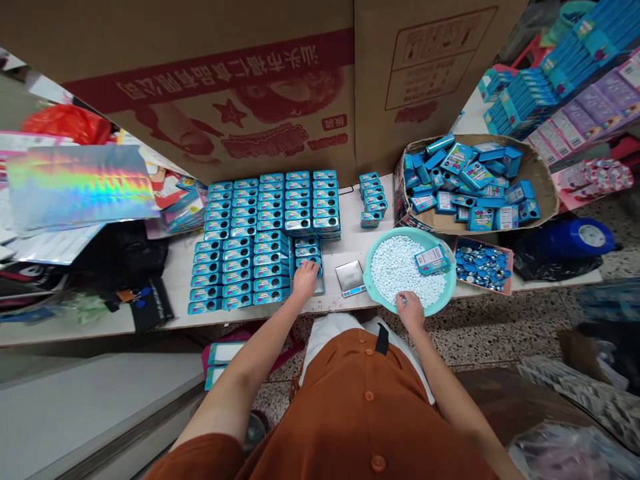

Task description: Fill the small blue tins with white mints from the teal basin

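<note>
My left hand [305, 281] reaches over an open display box [320, 285] in front of the rows of blue tins [240, 260]. Its fingers are closed on a small blue tin [309, 260] at the near end of that box. Over the near rim of the turquoise bowl [373, 293] hangs my right hand [411, 311], fingers pinched together. A tiny greyish thing shows at its fingertips, too small to name. White candy pellets [395, 263] fill the bowl, and one blue tin [431, 260] lies on top of them. A small digital scale [350, 277] sits between my hands.
A large cardboard carton [240, 87] stands behind the tins. To the right are a cut-down carton [547, 193] of loose tins and a tray [507, 270] of blue and silver lids. A few stacked tins [373, 200] stand mid-table. Shiny foil sheets [80, 183] lie left.
</note>
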Demonstrator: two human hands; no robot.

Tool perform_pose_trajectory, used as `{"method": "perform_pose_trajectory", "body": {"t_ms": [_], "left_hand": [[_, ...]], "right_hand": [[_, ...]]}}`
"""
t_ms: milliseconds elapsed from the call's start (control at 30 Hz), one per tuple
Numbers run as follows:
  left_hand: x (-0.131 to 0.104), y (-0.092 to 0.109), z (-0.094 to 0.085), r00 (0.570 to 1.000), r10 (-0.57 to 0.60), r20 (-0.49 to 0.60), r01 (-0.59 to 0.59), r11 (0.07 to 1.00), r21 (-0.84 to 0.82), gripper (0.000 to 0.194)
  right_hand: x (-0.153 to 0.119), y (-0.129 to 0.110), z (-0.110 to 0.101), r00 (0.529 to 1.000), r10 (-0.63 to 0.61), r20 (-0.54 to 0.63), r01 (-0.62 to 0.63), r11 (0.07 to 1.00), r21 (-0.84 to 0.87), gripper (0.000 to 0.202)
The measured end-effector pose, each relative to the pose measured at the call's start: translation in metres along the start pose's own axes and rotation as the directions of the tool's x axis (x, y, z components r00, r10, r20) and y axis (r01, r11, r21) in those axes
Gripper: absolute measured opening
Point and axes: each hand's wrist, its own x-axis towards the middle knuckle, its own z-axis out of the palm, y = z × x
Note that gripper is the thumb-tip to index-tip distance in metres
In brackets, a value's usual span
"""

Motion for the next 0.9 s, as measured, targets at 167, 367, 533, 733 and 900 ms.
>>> {"method": "perform_pose_trajectory", "body": {"t_ms": [167, 367, 533, 733, 900], "left_hand": [[-0.002, 0.0, 0.002, 0.998, -0.059, -0.031, 0.059, 0.998, -0.019, 0.035], [0.004, -0.001, 0.003, 0.974, -0.224, -0.035, 0.226, 0.971, 0.079, 0.036], [0.001, 0.006, -0.003, 0.988, -0.137, -0.077, 0.14, 0.989, 0.048, 0.032], [0.046, 0.063, -0.019, 0.941, 0.261, -0.217, -0.294, 0.946, -0.137, 0.045], [0.157, 0.113, -0.026, 0.936, 0.218, -0.276, -0.278, 0.939, -0.202, 0.065]], "right_hand": [[0.0, 0.001, 0.0, 1.0, -0.002, -0.007, 0.002, 1.0, 0.007, 0.025], [0.0, 0.003, 0.003, 1.0, -0.013, -0.007, 0.013, 1.0, 0.001, 0.024], [-0.002, 0.002, 0.004, 1.0, -0.024, -0.002, 0.024, 1.0, 0.007, 0.023], [-0.003, -0.003, 0.009, 0.997, -0.006, -0.075, 0.003, 0.999, -0.042, 0.021], [-0.003, -0.006, 0.012, 0.997, 0.006, -0.083, -0.015, 0.995, -0.101, 0.019]]}}
